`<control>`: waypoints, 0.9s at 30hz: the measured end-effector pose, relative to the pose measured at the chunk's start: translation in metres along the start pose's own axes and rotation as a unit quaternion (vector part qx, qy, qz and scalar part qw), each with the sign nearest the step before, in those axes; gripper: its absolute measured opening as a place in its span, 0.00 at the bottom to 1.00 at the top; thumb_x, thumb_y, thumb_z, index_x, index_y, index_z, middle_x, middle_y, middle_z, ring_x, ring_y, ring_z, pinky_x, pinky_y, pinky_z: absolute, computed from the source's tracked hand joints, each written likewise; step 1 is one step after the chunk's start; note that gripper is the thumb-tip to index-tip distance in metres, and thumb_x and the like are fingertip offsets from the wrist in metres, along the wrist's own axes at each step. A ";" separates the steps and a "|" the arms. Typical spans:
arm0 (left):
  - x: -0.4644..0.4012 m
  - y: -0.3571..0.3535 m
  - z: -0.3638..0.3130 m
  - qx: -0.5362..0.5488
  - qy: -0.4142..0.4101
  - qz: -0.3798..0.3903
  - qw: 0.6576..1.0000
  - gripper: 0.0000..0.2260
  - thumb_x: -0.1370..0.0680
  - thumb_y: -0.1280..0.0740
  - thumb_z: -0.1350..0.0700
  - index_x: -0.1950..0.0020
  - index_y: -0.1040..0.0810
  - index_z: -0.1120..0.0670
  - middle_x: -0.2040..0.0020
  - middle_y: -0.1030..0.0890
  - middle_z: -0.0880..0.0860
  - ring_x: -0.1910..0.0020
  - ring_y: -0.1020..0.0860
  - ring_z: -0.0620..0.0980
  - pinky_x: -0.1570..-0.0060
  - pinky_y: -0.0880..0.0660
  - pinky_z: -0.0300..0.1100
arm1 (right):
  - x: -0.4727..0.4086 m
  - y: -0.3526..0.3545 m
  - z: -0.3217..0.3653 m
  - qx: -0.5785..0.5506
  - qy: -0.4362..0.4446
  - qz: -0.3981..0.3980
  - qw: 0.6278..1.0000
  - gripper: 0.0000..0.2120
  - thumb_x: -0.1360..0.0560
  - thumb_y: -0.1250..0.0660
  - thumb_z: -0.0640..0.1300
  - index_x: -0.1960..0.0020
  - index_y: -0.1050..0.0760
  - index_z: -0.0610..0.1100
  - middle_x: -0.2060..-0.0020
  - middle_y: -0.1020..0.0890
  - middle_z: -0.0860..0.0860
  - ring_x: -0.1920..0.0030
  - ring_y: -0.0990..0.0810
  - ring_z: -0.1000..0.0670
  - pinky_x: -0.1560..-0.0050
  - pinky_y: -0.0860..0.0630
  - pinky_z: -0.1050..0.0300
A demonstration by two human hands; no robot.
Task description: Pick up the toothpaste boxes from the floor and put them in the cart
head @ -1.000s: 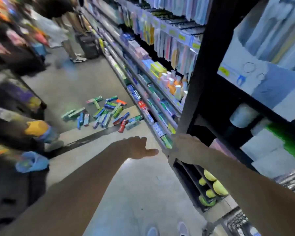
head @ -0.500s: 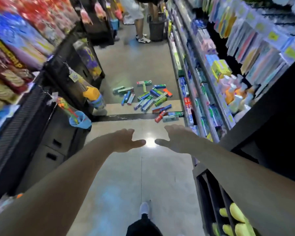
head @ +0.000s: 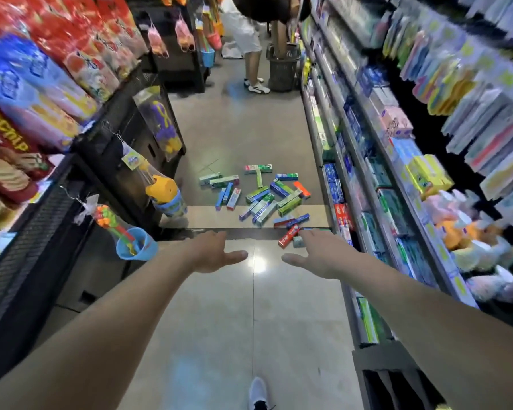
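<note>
Grey polished floor [head: 237, 137], store aisle, tile seam running down its middle.

Item: toothpaste boxes [head: 261, 199]. Loose scatter of green, blue, white and red cartons lying flat on the floor, beyond both sets of fingertips and nearer the right-hand shelving. Several overlap at the centre of the heap; a few lie apart at its left edge.

Item: red box [head: 288, 236]. Nearest carton, tilted, lying just beside the right fingers on their inner side; whether it touches them cannot be told. A small pale carton [head: 298, 241] sits against it.

Item: left hand [head: 212, 251]. Arm outstretched, palm down, fingers relaxed and spread, thumb pointing inward. Holds nothing. Well short of the heap.

Item: right hand [head: 314, 253]. Arm outstretched, palm down, fingers loosely extended toward the nearest cartons, thumb pointing inward toward the left thumb. Holds nothing.

Item: dark floor strip [head: 190, 232]. Crosses the aisle at the level of the fingertips; most cartons lie past it.

Item: right shelving [head: 367, 179]. Runs outward of the right fingers, stocked with boxed and hanging goods, blurred.

Item: left display rack [head: 107, 161]. Black, outward of the left fingers, hung with bagged toys and a blue cup [head: 137, 244]; snack bags above.

Item: dark basket [head: 282, 68]. Far beyond the fingers, at the aisle's end, beside a standing person [head: 251, 42].

Item: white shoe [head: 258, 393]. Below both wrists, at the bottom edge.
</note>
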State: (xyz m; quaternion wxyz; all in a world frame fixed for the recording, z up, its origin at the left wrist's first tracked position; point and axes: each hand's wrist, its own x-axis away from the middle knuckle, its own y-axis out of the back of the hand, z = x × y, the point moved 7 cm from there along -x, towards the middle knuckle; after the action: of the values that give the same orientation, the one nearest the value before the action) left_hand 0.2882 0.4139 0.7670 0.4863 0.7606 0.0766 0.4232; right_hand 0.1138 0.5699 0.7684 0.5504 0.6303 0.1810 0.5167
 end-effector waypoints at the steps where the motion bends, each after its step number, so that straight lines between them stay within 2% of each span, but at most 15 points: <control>1: -0.012 0.010 0.007 0.004 0.001 -0.001 1.000 0.39 0.26 0.43 0.28 0.25 0.35 0.53 0.29 0.29 0.56 0.34 0.28 0.56 0.35 0.29 0.51 | -0.012 0.007 0.003 -0.007 -0.003 0.003 1.000 0.40 0.27 0.46 0.74 0.26 0.37 0.46 0.30 0.30 0.46 0.30 0.32 0.44 0.33 0.32 0.44; 3: -0.033 0.027 0.018 0.004 0.003 0.008 1.000 0.35 0.26 0.42 0.28 0.30 0.31 0.52 0.35 0.25 0.56 0.41 0.25 0.55 0.40 0.25 0.51 | -0.035 0.020 0.009 -0.005 -0.002 0.006 1.000 0.42 0.27 0.45 0.74 0.24 0.41 0.46 0.27 0.33 0.47 0.28 0.34 0.44 0.31 0.33 0.45; 5: -0.056 0.043 0.026 0.003 0.004 0.012 1.000 0.35 0.26 0.43 0.28 0.31 0.31 0.52 0.36 0.25 0.56 0.41 0.26 0.55 0.42 0.25 0.51 | -0.061 0.035 0.011 0.003 0.002 0.004 1.000 0.42 0.27 0.45 0.73 0.23 0.41 0.46 0.27 0.33 0.47 0.28 0.34 0.44 0.32 0.34 0.45; 12: -0.149 0.093 0.035 -0.006 0.019 0.035 0.999 0.41 0.24 0.45 0.29 0.20 0.44 0.55 0.23 0.36 0.57 0.27 0.34 0.57 0.32 0.33 0.51 | -0.179 0.070 -0.005 0.018 0.005 0.020 1.000 0.43 0.28 0.45 0.75 0.26 0.37 0.45 0.28 0.31 0.46 0.30 0.32 0.43 0.33 0.32 0.44; 16: -0.209 0.132 0.038 0.001 0.037 0.039 0.999 0.42 0.24 0.45 0.29 0.19 0.47 0.55 0.21 0.40 0.57 0.25 0.37 0.58 0.29 0.36 0.51 | -0.258 0.099 -0.019 0.013 0.022 0.027 0.999 0.45 0.29 0.46 0.76 0.24 0.40 0.45 0.28 0.31 0.46 0.30 0.32 0.43 0.34 0.30 0.42; 18: -0.235 0.153 0.038 0.009 0.046 0.047 0.998 0.42 0.24 0.44 0.30 0.19 0.47 0.55 0.22 0.38 0.57 0.26 0.36 0.57 0.29 0.35 0.51 | -0.292 0.116 -0.027 0.023 0.025 0.041 0.999 0.45 0.28 0.46 0.76 0.23 0.41 0.45 0.27 0.32 0.45 0.29 0.32 0.42 0.33 0.31 0.42; 22: -0.286 0.195 0.039 0.039 0.046 0.025 0.998 0.38 0.22 0.42 0.33 0.21 0.42 0.57 0.23 0.37 0.57 0.26 0.36 0.56 0.30 0.35 0.48 | -0.360 0.144 -0.039 0.058 0.032 0.052 0.996 0.44 0.29 0.48 0.77 0.28 0.35 0.45 0.31 0.28 0.45 0.32 0.29 0.42 0.36 0.29 0.43; 25: -0.318 0.216 0.042 0.034 0.050 0.036 0.997 0.35 0.21 0.43 0.33 0.24 0.39 0.57 0.25 0.34 0.58 0.28 0.34 0.57 0.31 0.34 0.49 | -0.399 0.158 -0.043 0.057 0.044 0.064 0.995 0.48 0.32 0.51 0.79 0.25 0.38 0.45 0.29 0.29 0.46 0.31 0.31 0.42 0.34 0.31 0.43; 27: -0.339 0.227 0.045 0.026 0.049 0.043 0.998 0.36 0.21 0.43 0.33 0.23 0.39 0.57 0.25 0.34 0.58 0.28 0.34 0.57 0.32 0.34 0.49 | -0.423 0.165 -0.044 0.052 0.053 0.062 0.995 0.55 0.38 0.56 0.83 0.25 0.38 0.45 0.29 0.30 0.46 0.29 0.33 0.43 0.31 0.33 0.43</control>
State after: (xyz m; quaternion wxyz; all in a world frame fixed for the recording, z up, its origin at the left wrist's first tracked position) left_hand 0.0398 0.0873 0.7495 0.4435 0.7537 0.0784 0.4786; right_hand -0.1490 0.2009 0.7168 0.4731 0.6398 0.1972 0.5727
